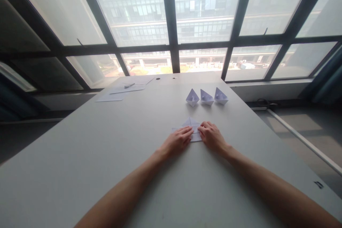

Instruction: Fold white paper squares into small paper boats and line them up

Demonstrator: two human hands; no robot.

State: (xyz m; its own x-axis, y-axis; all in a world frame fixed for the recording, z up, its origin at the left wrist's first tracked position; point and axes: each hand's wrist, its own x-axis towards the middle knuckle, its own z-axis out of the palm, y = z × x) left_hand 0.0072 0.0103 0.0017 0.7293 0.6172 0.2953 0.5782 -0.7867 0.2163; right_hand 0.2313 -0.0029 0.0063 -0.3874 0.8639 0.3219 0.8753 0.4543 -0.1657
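Note:
A sheet of white paper (197, 136), folded to a triangular peak with a flat strip along its near edge, lies on the table. My left hand (179, 139) covers its left part, fingers together and pressing it down. At the right edge, the bent fingers of my right hand (211, 135) grip the folded paper. Parts of the sheet are hidden beneath both hands. Beyond it, three folded paper boats stand in a row: a left boat (192, 98), a middle boat (206, 98) and a right boat (221, 96).
The white table (112, 142) stretches to the windows. Flat paper sheets (110, 97) lie at its far left, with a small white pen-like object (129, 85) on top. Near the far edge is a dark round hole (157, 78). A black mark (318, 185) shows at the right.

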